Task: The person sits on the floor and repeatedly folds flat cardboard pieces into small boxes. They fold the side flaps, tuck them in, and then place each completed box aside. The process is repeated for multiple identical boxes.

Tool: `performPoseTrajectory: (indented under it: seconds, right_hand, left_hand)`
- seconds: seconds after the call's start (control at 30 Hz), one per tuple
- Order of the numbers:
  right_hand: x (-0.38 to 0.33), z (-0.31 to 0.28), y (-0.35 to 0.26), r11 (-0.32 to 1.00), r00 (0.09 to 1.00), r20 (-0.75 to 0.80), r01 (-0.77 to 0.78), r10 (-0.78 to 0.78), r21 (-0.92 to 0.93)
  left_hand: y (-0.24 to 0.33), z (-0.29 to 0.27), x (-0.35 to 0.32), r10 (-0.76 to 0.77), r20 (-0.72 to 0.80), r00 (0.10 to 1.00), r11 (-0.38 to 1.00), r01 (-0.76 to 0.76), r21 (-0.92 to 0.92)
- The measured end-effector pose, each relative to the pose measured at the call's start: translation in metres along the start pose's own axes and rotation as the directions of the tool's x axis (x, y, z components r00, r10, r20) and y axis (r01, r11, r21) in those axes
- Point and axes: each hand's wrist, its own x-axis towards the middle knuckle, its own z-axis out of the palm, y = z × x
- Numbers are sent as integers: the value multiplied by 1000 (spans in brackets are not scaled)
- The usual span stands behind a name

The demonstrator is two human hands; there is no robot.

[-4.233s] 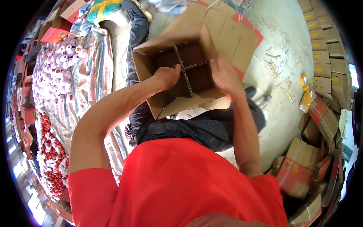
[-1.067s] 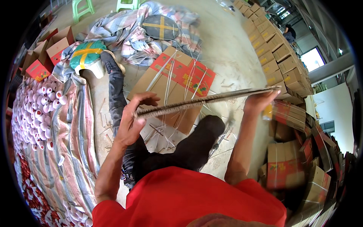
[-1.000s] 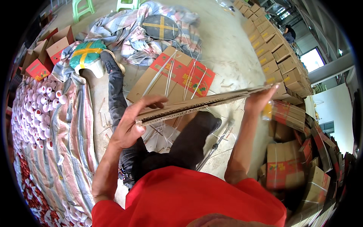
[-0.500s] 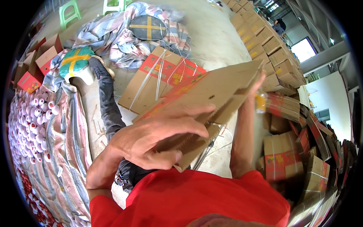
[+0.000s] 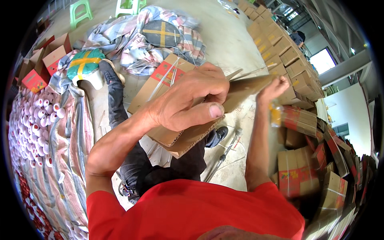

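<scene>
A brown cardboard box (image 5: 172, 142), partly folded flat, is tilted in front of my body with its panels apart. My left hand (image 5: 192, 98) is closed on its upper edge, fingers curled over and thumb along the near side. At the right end of a long raised panel (image 5: 248, 90), my right hand (image 5: 273, 90) is curled into a fist. Whether that fist pinches the cardboard is hidden. Beneath the left hand, a flat red-and-brown carton (image 5: 160, 80) with white strapping lies on the floor, partly covered by my arm.
Stacked cartons (image 5: 296, 64) line the right, with bundled flat cartons (image 5: 336, 188) nearer. A yellow translucent object (image 5: 275, 114) is beside my right forearm. Left are white-netted round items (image 5: 38, 128), a striped sheet (image 5: 72, 148) and a padded stool (image 5: 86, 66). A metal rod (image 5: 220, 160) lies between my legs.
The cardboard box has swung lower and turned, its broad face no longer toward me. My left hand has moved up and right onto its edge; my right hand has curled into a fist.
</scene>
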Motion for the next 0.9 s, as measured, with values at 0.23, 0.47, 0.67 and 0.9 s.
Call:
performPoseTrajectory:
  seconds: [0.23,0.47,0.67,0.9]
  right_hand:
    - [-1,17,-65,925,868,381,195,-318,327]
    - [5,25,-85,947,834,549,-128,-57,294]
    - [-22,114,-110,880,428,884,-326,-189,346]
    - [-75,160,-94,984,-121,987,-158,-107,87]
  left_hand:
    - [1,-19,-4,68,-40,997,990,-63,123]
    - [23,-68,-6,-40,-181,983,945,96,314]
    - [42,-88,-14,-126,-144,982,696,191,693]
    - [-14,-65,-2,-51,-68,996,782,82,618]
